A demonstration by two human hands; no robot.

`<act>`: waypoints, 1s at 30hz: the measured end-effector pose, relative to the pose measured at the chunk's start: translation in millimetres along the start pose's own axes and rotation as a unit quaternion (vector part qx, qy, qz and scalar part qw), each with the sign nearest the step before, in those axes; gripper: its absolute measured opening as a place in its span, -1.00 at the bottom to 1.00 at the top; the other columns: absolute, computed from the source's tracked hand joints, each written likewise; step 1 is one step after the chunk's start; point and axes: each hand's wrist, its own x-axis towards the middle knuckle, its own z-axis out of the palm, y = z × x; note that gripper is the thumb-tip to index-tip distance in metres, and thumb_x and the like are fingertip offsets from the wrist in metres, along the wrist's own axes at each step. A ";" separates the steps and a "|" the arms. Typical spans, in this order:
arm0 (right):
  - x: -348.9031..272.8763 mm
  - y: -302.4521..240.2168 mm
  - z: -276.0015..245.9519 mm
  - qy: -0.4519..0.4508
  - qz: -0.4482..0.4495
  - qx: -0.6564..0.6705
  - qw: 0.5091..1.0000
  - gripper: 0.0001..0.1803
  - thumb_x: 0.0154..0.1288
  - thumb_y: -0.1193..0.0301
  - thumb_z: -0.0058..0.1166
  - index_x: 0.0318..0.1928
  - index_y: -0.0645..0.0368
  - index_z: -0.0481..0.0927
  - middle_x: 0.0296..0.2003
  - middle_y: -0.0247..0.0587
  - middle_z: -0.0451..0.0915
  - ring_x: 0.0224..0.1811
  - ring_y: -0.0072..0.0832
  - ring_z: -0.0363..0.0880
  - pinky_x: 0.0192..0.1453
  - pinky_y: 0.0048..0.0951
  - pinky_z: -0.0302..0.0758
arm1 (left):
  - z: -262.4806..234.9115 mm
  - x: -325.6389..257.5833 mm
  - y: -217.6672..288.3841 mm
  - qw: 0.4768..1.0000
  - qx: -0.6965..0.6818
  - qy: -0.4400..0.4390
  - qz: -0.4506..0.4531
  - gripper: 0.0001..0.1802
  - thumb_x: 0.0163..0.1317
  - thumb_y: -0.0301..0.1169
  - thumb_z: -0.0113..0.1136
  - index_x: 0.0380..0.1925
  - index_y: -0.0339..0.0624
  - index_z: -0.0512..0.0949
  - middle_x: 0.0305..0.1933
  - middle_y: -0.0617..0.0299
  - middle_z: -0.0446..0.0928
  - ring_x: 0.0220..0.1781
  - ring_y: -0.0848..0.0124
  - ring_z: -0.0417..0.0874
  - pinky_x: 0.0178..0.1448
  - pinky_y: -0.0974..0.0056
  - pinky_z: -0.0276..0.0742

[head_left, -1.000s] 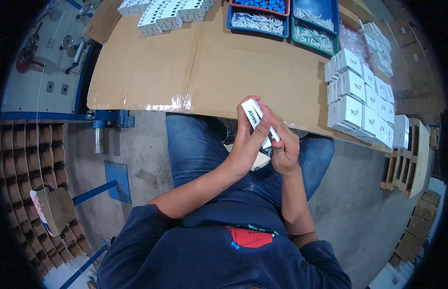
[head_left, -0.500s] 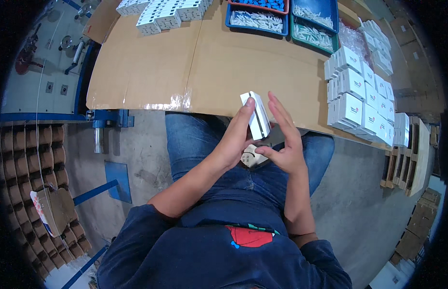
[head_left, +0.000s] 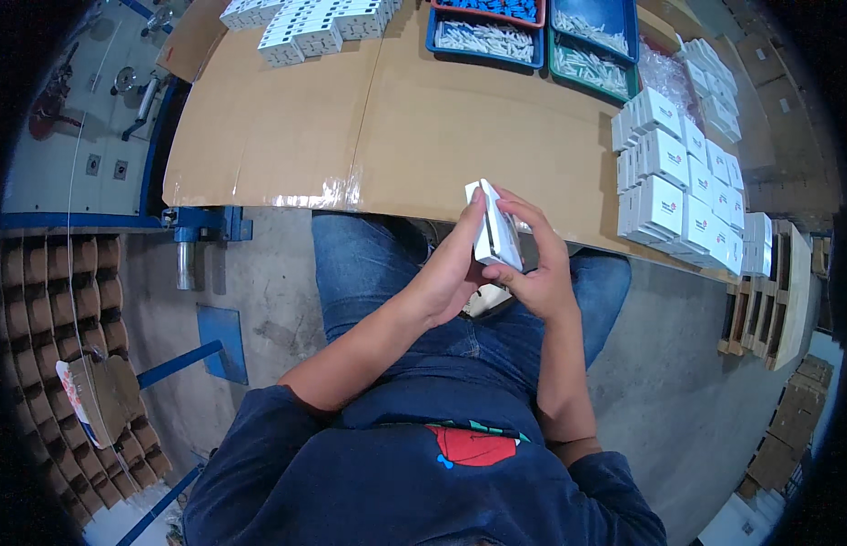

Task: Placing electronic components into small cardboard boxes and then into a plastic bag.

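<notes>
Between my two hands, just off the table's near edge and above my lap, is a small white box point(head_left: 496, 238) with a dark seam along its side. My left hand point(head_left: 448, 273) grips it from the left, the thumb lying along its upper face. From the right, my right hand point(head_left: 544, 273) closes on the same box, fingers over the far end and thumb at the near end. The fingertips beneath the box are hidden. Below it, a light-coloured patch with dark lettering shows partly near my lap.
A cardboard-covered table point(head_left: 278, 146) spans the front. Stacked white boxes point(head_left: 678, 196) stand at its right side, more white units point(head_left: 305, 32) at the far left. Bins of small white and blue parts point(head_left: 487, 41) sit at the back. A blue metal bracket point(head_left: 210, 225) juts out left.
My right hand has closed from open, spread fingers onto the white box. The box has shifted slightly right and tilted a little.
</notes>
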 end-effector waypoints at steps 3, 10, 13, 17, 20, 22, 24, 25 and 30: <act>-0.7 -0.9 2.0 0.021 -0.003 -0.001 1.000 0.00 -0.05 -0.04 0.53 0.35 0.21 0.46 0.25 0.08 0.48 0.31 -0.11 0.49 0.35 -0.21 0.44 | -0.6 1.7 -6.8 1.000 0.007 -0.014 0.004 -0.26 0.50 0.27 -0.19 0.29 -0.15 0.37 0.08 0.08 0.58 0.07 0.30 0.67 0.18 0.17 0.60; -2.0 2.4 11.7 0.058 -0.026 -0.027 0.998 -0.03 0.13 -0.27 0.29 0.31 0.25 0.51 0.19 0.06 0.47 0.22 -0.12 0.51 0.30 -0.21 0.44 | 4.3 0.3 -13.9 0.997 -0.044 -0.043 0.045 -0.32 0.53 0.20 -0.16 0.30 -0.15 0.35 0.08 0.16 0.54 0.09 0.34 0.62 0.23 0.18 0.53; -3.5 3.7 13.8 0.083 -0.044 -0.033 0.995 -0.05 0.21 -0.31 0.18 0.28 0.29 0.53 0.17 0.10 0.47 0.19 -0.11 0.51 0.27 -0.20 0.45 | 13.7 -3.1 -14.2 0.997 -0.055 -0.013 0.060 -0.36 0.55 0.17 -0.16 0.29 -0.13 0.36 0.08 0.20 0.51 0.12 0.37 0.57 0.23 0.21 0.50; -4.1 4.3 16.8 0.097 -0.067 -0.034 0.992 -0.05 0.30 -0.32 0.06 0.26 0.35 0.52 0.16 0.15 0.46 0.17 -0.10 0.50 0.25 -0.19 0.46 | 12.2 -3.9 -16.5 0.997 -0.046 -0.013 0.065 -0.40 0.56 0.13 -0.15 0.26 -0.14 0.37 0.06 0.22 0.51 0.10 0.41 0.56 0.20 0.23 0.50; -4.4 5.8 18.2 0.103 -0.078 -0.030 0.991 -0.07 0.33 -0.31 0.03 0.26 0.37 0.53 0.15 0.17 0.46 0.17 -0.09 0.50 0.24 -0.19 0.46 | 11.2 -3.4 -18.8 0.996 -0.048 -0.014 0.070 -0.41 0.56 0.12 -0.15 0.24 -0.14 0.38 0.05 0.22 0.51 0.08 0.42 0.56 0.18 0.23 0.50; -4.1 5.9 18.7 0.105 -0.081 -0.030 0.991 -0.08 0.35 -0.31 0.01 0.25 0.37 0.53 0.15 0.18 0.46 0.16 -0.09 0.51 0.24 -0.19 0.47 | 10.4 -3.3 -19.7 0.996 -0.050 -0.013 0.072 -0.42 0.56 0.11 -0.15 0.23 -0.14 0.39 0.04 0.21 0.52 0.07 0.42 0.57 0.18 0.23 0.51; -3.2 5.4 18.8 0.107 -0.084 -0.031 0.990 -0.08 0.36 -0.31 -0.01 0.25 0.38 0.53 0.15 0.20 0.47 0.16 -0.07 0.52 0.23 -0.19 0.47 | 9.5 -3.0 -20.3 0.996 -0.048 -0.014 0.074 -0.43 0.57 0.11 -0.15 0.22 -0.13 0.40 0.03 0.21 0.53 0.07 0.42 0.57 0.17 0.23 0.51; -3.0 5.4 19.1 0.107 -0.084 -0.031 0.990 -0.08 0.36 -0.31 -0.01 0.25 0.38 0.53 0.15 0.20 0.47 0.16 -0.07 0.52 0.23 -0.19 0.47 | 10.1 -3.7 -20.1 0.996 -0.048 -0.014 0.074 -0.43 0.57 0.11 -0.15 0.22 -0.13 0.40 0.03 0.21 0.53 0.07 0.42 0.57 0.17 0.23 0.51; -3.9 6.3 21.5 0.108 -0.074 -0.015 0.991 -0.08 0.37 -0.30 -0.02 0.27 0.37 0.53 0.17 0.20 0.46 0.19 -0.05 0.50 0.26 -0.16 0.46 | 10.4 -3.6 -21.1 0.996 -0.038 -0.002 0.085 -0.42 0.56 0.13 -0.16 0.22 -0.12 0.40 0.02 0.22 0.53 0.07 0.42 0.57 0.18 0.21 0.49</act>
